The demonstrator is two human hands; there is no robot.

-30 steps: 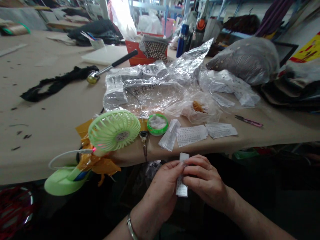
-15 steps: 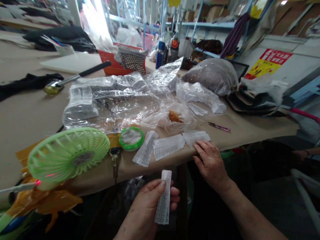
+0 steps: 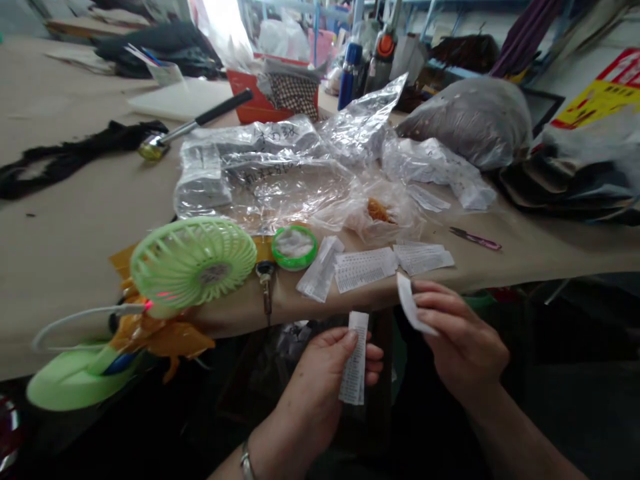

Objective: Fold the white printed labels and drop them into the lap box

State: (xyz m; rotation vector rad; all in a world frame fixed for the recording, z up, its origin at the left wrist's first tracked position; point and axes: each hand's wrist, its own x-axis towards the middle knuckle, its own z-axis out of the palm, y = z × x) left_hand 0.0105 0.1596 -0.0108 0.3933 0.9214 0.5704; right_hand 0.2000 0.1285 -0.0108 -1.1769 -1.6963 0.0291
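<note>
The printed strips [image 3: 355, 363] are below the table edge, between your left hand's [image 3: 325, 373] thumb and partly hidden, curled fingers; their print is too blurred to read. Your right hand [image 3: 465, 340], thumb hidden, pinches a bent label [image 3: 413, 305]. Just beyond, three label stacks [image 3: 367, 269] lie on the table [image 3: 95, 240]. The green dish [image 3: 295, 266] holds white fluff; the thin plastic bag [image 3: 364, 221], something orange-brown, hard to identify; the red box [image 3: 246, 112], checked cloth [image 3: 296, 95].

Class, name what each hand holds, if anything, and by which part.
Left hand: narrow white printed paper strips, held near the upper end. Right hand: curved white paper strip, held along its right edge.
</note>
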